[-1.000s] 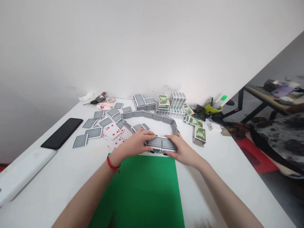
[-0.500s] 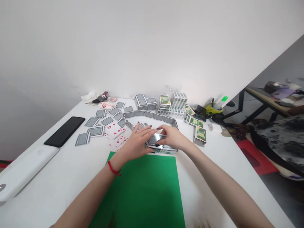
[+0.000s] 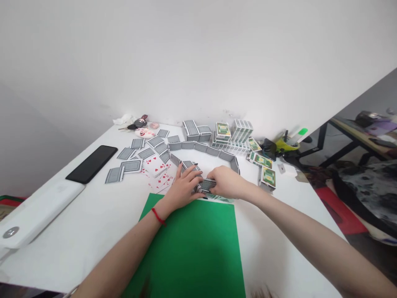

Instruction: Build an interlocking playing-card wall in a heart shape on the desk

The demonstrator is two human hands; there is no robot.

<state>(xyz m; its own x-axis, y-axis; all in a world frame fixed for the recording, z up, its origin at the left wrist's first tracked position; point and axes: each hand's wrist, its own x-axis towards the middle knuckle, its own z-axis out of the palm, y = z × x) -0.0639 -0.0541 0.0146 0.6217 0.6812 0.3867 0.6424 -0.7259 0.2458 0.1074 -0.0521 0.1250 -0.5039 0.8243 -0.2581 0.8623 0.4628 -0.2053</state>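
My left hand (image 3: 185, 185), with a red string at the wrist, lies with fingers spread over the near left part of a ring of folded playing cards (image 3: 194, 146) standing on edge. Its fingertips touch the cards there. Close beside it, my right hand (image 3: 228, 182) is closed, thumb and fingers on a grey-backed playing card (image 3: 206, 185) at the ring's near side. The right fingers partly hide that card. Under the hands, a green sheet (image 3: 195, 244) reaches towards me.
Loose face-down cards (image 3: 132, 166) and face-up red cards (image 3: 156, 166) lie left of the ring. Card boxes (image 3: 242, 131) are stacked behind it, and more boxes (image 3: 267, 178) lie right. A black phone (image 3: 92, 164) and a white device (image 3: 43, 213) sit at left.
My right hand has lowered and curled in, pressing the grey-backed card down onto the ring's near side. My left fingers have spread more. The whole view has shifted slightly.
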